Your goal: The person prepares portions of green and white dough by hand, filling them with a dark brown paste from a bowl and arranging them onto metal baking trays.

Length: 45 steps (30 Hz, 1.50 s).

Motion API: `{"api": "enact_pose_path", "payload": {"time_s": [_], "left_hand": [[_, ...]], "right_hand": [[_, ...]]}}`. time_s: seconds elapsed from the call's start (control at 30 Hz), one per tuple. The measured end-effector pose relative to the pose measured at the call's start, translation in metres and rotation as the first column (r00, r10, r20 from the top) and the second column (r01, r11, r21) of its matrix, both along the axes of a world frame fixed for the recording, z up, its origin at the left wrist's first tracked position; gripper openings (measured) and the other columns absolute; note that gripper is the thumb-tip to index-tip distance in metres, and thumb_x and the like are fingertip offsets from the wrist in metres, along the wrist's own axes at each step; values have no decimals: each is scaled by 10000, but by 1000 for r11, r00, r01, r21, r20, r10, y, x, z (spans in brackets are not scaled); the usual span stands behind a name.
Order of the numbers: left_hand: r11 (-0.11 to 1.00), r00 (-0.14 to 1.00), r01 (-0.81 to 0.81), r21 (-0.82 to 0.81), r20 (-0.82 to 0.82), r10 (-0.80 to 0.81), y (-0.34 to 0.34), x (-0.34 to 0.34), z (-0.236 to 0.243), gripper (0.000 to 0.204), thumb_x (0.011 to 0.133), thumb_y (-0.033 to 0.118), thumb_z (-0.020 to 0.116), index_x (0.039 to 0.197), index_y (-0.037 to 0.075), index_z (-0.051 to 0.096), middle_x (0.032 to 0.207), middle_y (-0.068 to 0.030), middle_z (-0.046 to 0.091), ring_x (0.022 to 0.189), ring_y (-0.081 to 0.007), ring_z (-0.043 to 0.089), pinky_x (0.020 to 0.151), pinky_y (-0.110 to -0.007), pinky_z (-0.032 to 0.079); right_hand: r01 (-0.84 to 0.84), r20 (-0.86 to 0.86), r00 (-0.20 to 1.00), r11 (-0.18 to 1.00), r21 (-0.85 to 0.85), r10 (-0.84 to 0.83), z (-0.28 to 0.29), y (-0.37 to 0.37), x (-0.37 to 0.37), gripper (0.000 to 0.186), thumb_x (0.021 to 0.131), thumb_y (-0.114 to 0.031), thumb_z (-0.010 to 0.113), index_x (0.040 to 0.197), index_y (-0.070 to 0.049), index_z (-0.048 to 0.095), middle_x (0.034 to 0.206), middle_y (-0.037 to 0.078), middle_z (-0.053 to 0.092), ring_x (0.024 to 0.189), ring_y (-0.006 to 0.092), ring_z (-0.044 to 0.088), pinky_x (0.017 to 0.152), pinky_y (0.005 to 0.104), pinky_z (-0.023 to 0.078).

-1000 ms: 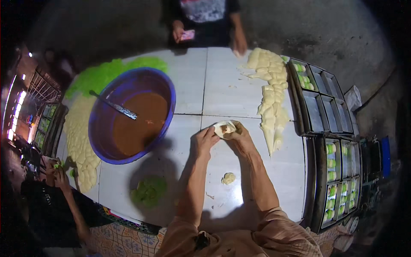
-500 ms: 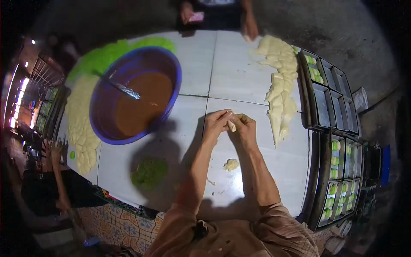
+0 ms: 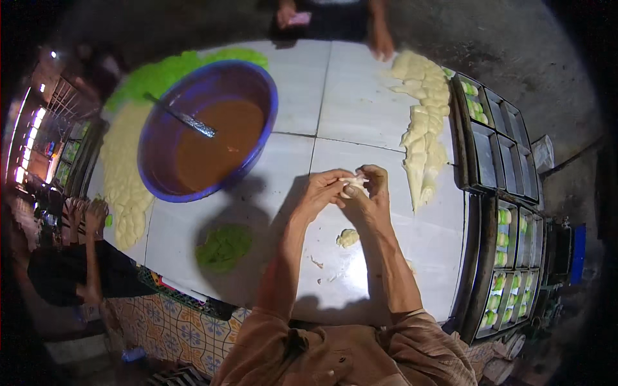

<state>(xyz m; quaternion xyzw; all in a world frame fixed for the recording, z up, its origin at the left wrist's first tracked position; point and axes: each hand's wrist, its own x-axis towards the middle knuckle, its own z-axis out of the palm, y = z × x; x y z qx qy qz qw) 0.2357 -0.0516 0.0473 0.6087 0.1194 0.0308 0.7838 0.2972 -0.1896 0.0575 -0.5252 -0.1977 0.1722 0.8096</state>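
A small piece of pale dough is between my two hands above the white tiled table. My left hand grips it from the left, fingers bent around its edge. My right hand pinches its other side, the thumb pressed on the dough and the index finger curled above. Below my hands, a small lump of pale dough lies on the table. A flat green dough patch sits left of my left forearm, partly in shadow. Along the right side runs a long strip of pale dough pieces.
A purple basin of brown paste with a metal utensil stands left, beside pale dough and green dough. Metal trays line the right edge, some holding green-and-white pieces. A person's hand is at the far edge; others stand left.
My right fingers have lifted and spread a little, and the dough between my hands looks opened out rather than rolled. The whole view has shifted slightly.
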Motion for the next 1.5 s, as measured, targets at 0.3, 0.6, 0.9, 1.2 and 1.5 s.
{"api": "enact_pose_path", "payload": {"time_s": [0.3,0.6,0.9,1.2,1.5], "left_hand": [[983,983,-172,57,-52,175,-37,-13,-6,281,939,141,628,1140,-55,638,1010,-104,668,883,-154,652,726,-282,580],[691,913,-254,677,-69,403,-44,-15,-10,396,1012,322,454,1239,40,617,1222,-135,639,1129,-264,615,929,-384,503],[185,986,-2,983,-29,166,-47,-6,-51,351,963,316,530,1275,181,618,1424,-181,453,1291,-373,413,1047,-543,322],[446,977,-209,871,170,126,-107,-40,-13,453,858,214,702,1255,28,588,1311,-192,557,1209,-368,521,1026,-449,410],[946,990,136,293,-67,-121,-200,-54,-37,482,837,146,744,1263,-15,588,1127,-139,671,928,-163,681,773,-273,560]], "right_hand": [[517,750,658,767,-379,-73,-29,-6,6,344,646,-79,765,966,-96,641,749,73,559,597,260,544,530,373,444],[5,279,939,802,-597,202,-10,-40,1,209,867,-87,631,1060,-16,669,929,155,664,839,253,637,734,324,511],[92,331,895,603,-793,298,-2,-116,34,335,952,-257,570,1168,-9,632,1056,185,667,952,295,647,849,373,498],[298,466,705,373,-879,535,-26,-220,-41,352,869,-352,697,1020,-35,672,1315,247,525,1213,333,519,971,447,461],[-86,-383,918,891,-445,-102,13,-203,-41,318,977,-130,533,1265,-4,485,1099,113,622,941,146,601,751,248,514]]}}
